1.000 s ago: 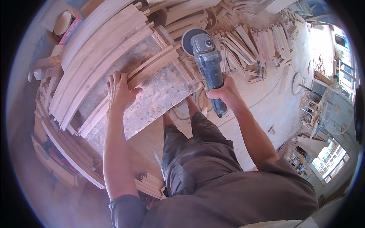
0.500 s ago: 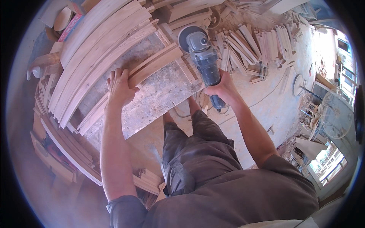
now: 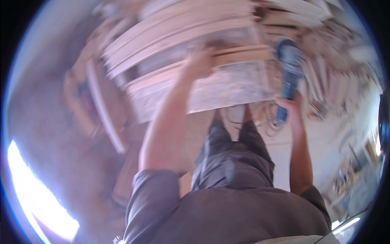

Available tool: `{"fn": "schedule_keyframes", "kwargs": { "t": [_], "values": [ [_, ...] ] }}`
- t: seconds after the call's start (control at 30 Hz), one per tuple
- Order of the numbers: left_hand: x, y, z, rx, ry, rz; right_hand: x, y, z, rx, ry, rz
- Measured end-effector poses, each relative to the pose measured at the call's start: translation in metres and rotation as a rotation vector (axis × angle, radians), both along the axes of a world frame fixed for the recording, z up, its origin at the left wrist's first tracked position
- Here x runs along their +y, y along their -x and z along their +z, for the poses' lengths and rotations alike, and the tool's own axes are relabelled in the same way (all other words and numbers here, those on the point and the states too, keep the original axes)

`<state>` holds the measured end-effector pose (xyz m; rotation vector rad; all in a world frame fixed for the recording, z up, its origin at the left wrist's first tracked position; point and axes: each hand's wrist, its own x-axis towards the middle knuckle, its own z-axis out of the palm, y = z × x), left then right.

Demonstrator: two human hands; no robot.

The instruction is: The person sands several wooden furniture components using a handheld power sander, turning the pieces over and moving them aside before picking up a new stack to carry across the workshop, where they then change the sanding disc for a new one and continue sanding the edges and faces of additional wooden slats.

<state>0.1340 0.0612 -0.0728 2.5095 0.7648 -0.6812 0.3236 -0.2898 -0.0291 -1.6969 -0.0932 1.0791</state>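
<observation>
My right hand [image 3: 294, 106] is wrapped round the body of an angle grinder [image 3: 290, 77], held beyond the right end of the work table [image 3: 239, 83]. The grinder's round disc end points away from me, apart from the wood. My left hand [image 3: 199, 63], blurred by motion, lies across a long, slightly curved wooden strip [image 3: 243, 56] on the table. Its fingers reach over the far edge and the thumb is on the near side, gripping the strip. Part of the strip is hidden under that hand.
Several wide curved boards [image 3: 183, 28] lie side by side beyond the strip. A heap of cut wood pieces [image 3: 341, 87] covers the floor at the right. A cable [image 3: 273, 124] loops on the floor near my legs. A pale board [image 3: 105, 107] stands at the left.
The view has swung left, so the table, both hands and the grinder appear farther right. My left hand stays on the strip and my right hand still holds the grinder.
</observation>
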Motion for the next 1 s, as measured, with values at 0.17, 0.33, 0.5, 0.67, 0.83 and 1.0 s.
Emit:
{"fn": "schedule_keyframes", "kwargs": {
  "t": [0.17, 0.33, 0.5, 0.67, 0.83, 1.0],
  "values": [
    [-0.015, 0.008, 0.026, -0.22, -0.136, 0.018, -0.04, -0.002, 0.022, 0.022, 0.058, -0.132],
    [-0.011, 0.046, 0.019, -0.254, -0.207, 0.162, -0.115, 0.004, 0.071, 0.026, 0.079, -0.225],
    [-0.005, 0.075, 0.025, -0.143, -0.231, 0.153, -0.152, 0.003, 0.101, 0.04, 0.102, -0.26],
    [-0.016, 0.054, 0.095, -0.192, -0.085, 0.321, -0.196, -0.023, 0.078, -0.008, 0.003, -0.184],
    [-0.027, 0.063, 0.195, -0.786, -0.002, 1.033, -0.121, -0.007, 0.12, -0.088, 0.105, -0.133],
    [-0.032, 0.085, 0.143, -1.164, 0.584, 1.61, -0.097, -0.003, 0.109, -0.012, 0.06, -0.092]
  ]
}}
